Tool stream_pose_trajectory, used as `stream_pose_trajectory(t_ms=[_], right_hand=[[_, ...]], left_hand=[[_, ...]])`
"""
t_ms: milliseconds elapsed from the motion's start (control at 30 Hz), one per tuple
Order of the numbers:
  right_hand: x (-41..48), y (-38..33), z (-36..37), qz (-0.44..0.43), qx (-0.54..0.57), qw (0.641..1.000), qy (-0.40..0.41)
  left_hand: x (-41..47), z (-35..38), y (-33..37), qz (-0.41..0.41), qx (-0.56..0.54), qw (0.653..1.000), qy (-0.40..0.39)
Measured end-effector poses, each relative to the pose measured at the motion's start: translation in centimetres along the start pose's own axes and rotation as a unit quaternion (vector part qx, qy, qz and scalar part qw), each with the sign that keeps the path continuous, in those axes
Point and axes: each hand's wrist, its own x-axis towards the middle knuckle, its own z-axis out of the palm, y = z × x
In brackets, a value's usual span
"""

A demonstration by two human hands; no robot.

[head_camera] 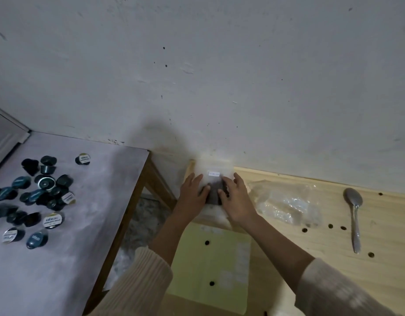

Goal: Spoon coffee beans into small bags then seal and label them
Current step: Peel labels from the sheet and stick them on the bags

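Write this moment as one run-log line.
phase: labelling | bag: dark contents, white label on, flat on wooden table | left hand: pressing bag | right hand: pressing bag | spoon: idle on table

The wall (pixel 219 87) stands just behind the left hand (pixel 192 197) and right hand (pixel 237 200), closing the far side. Right of them crumpled plastic (pixel 288 208) lies near and a spoon (pixel 354 215) farther along the wooden counter (pixel 391 224), bare wood between. Leftward an open gap (pixel 137 224) separates it from the grey counter (pixel 71 258) strewn with capsules (pixel 37 197).
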Motion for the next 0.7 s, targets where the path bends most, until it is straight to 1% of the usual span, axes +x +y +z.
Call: stream_pose_trajectory(t_ms=[67,133,267,300,367,467,567,633,700], right_hand=[[-0.6,-0.1,0.0,-0.003,0.007,1.0,0.007],[-1.9,-0.2,0.0,-0.014,0.018,0.999,0.028],[-6.9,0.8,1.2,-0.06,0.036,0.993,0.097],[-8.5,1.3,1.9,-0.066,0.039,0.992,0.1],[-11.7,2.3,3.3,-0.069,0.041,0.994,0.079],[-16.0,3.4,5.5,-0.094,0.035,0.994,0.038],[-19.1,4.1,7.4,-0.103,0.023,0.994,0.008],[-20.0,4.2,8.2,-0.105,0.016,0.994,0.02],[-20.2,4.0,8.8,-0.09,0.018,0.995,0.041]], left_hand=[[-0.4,-0.4,0.1,0.005,-0.015,1.0,0.006],[-1.2,-0.7,-0.1,0.013,-0.034,0.999,0.029],[-5.1,-0.5,-2.3,0.047,-0.019,0.995,0.087],[-6.5,-0.2,-3.2,0.06,-0.006,0.994,0.094],[-9.2,0.5,-5.1,0.083,0.016,0.991,0.099],[-12.3,2.0,-7.9,0.112,0.052,0.988,0.092],[-14.0,2.9,-9.7,0.132,0.062,0.987,0.071],[-14.7,3.3,-10.6,0.153,0.076,0.984,0.05],[-15.4,3.7,-11.3,0.171,0.095,0.98,0.031]])
